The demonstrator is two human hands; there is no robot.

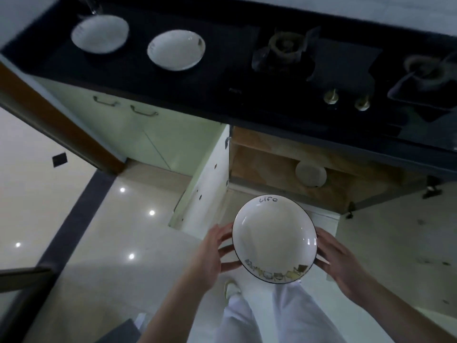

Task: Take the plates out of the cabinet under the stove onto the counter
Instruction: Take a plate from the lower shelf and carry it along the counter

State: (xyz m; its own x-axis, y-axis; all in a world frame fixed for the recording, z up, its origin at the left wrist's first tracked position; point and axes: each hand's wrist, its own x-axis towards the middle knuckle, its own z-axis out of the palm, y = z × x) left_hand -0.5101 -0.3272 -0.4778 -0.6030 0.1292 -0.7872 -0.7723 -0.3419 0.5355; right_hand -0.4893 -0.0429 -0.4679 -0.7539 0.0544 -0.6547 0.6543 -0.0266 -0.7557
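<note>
Both hands' fingers (pixel 223 237) grip plate (pixel 274 240); open cabinet door (pixel 207 184) ahead; two plates (pixel 176 49) on counter (pixel 138 78).

— How is the scene lit?
— Dimly; ceiling lights are mirrored as bright spots on the glossy floor (pixel 74 219) left of the hands.
— And sharpness?
— Motion blur and wide-angle bending are seen far above the hands.

The held plate (pixel 274 240) is white, black-rimmed, with "life" lettering and yellow-grey figures. The counter (pixel 128 70) is black; its two plates (pixel 176 49) are white.
</note>
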